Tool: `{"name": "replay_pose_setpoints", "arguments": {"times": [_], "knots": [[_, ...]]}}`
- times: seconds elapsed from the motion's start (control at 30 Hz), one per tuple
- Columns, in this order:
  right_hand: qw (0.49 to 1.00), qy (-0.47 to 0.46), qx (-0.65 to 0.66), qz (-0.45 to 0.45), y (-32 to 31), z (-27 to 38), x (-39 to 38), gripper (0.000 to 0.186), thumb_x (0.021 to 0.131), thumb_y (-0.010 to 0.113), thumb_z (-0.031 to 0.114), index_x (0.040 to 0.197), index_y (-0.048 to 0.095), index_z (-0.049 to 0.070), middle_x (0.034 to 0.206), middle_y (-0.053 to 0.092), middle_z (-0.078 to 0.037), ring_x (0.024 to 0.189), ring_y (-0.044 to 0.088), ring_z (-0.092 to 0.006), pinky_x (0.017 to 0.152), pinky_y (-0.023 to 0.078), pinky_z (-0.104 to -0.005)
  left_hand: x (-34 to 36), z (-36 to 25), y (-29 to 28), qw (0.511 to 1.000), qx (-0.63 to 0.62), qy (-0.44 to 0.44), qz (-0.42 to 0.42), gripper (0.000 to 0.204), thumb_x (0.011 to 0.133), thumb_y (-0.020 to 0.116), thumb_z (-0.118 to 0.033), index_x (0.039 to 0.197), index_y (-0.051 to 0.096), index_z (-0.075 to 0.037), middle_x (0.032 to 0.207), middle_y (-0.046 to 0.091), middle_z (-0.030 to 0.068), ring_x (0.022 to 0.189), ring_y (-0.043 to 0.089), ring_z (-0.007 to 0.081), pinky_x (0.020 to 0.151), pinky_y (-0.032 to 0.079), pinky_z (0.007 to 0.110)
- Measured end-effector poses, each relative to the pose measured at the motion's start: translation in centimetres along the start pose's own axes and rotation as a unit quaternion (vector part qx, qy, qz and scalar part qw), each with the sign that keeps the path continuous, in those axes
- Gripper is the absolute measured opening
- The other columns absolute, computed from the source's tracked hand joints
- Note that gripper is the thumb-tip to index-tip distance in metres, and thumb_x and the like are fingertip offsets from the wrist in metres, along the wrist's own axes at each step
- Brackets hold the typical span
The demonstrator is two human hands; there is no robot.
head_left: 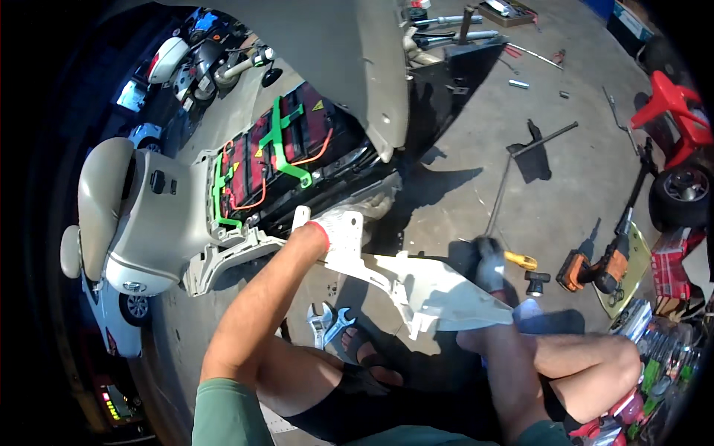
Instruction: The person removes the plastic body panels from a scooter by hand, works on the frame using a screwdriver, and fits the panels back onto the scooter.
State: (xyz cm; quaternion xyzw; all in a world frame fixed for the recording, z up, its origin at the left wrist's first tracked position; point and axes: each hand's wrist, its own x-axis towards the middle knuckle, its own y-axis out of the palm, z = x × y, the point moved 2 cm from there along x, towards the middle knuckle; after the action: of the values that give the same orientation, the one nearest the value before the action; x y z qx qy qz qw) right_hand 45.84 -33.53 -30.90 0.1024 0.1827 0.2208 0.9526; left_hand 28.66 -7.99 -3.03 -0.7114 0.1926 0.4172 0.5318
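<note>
My gloved left hand (362, 204) is at the lower side of the scooter's battery tray, fingers bent around something I cannot make out; the pale plastic panel (450, 293) lies across my wrist and forearm area. My gloved right hand (488, 262) reaches down beyond the panel to the lower end of a long metal rod (500, 193), its dark fingertips bent; what they grip is unclear. A yellow-handled screwdriver (520, 259) is beside it. The beige scooter (160, 215) holds red-and-black batteries (245, 167) with green brackets (275, 119). Two wrenches (320, 321) lie by my foot.
Orange-and-black drills (574, 269), a small black fitting (536, 283) and a dark cloth (537, 167) lie at right, near a red vehicle part (666, 111) with a wheel. More tools (457, 33) lie at the top. Scooters (193, 67) and a white car (119, 320) stand at left.
</note>
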Motion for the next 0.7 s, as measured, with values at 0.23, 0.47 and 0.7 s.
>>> {"name": "replay_pose_setpoints", "arguments": {"times": [0.23,0.47,0.7], "knots": [[0.998,0.053,-0.015,0.02,5.4,7.9,-10.0,0.015,0.098,0.057,0.014,0.108,0.067,0.009,0.076,0.061,0.002,0.061,0.053,-0.0065,0.051,0.04,-0.022,-2.4,3.1,3.2,0.998,0.057,0.024,-0.035,0.095,0.069,0.07,-0.069,0.127,0.059,0.005,0.134,0.055,0.0262,0.118,0.058,0.0345,0.102,0.046,0.037],[0.961,0.053,0.273,-0.003,-0.7,2.3,-10.7,0.03,0.1,0.044,0.002,0.126,0.055,-0.009,0.124,0.062,-0.014,0.117,0.061,-0.0232,0.109,0.046,-0.035,-3.8,-2.0,-0.6,0.998,-0.035,0.013,-0.049,0.105,0.064,0.075,-0.065,0.143,0.044,-0.002,0.143,0.05,0.0232,0.128,0.053,0.0319,0.108,0.043,0.037],[0.981,-0.042,-0.151,0.118,-1.3,16.6,-18.9,0.037,0.1,0.05,0.016,0.132,0.055,-0.002,0.075,0.059,-0.001,0.057,0.052,-0.0083,0.051,0.039,-0.0218,-0.4,1.4,1.8,0.968,-0.097,0.116,-0.2,0.098,0.072,0.08,-0.019,0.153,0.026,-0.003,0.156,0.034,0.0189,0.142,0.038,0.0291,0.117,0.035,0.034]]}}
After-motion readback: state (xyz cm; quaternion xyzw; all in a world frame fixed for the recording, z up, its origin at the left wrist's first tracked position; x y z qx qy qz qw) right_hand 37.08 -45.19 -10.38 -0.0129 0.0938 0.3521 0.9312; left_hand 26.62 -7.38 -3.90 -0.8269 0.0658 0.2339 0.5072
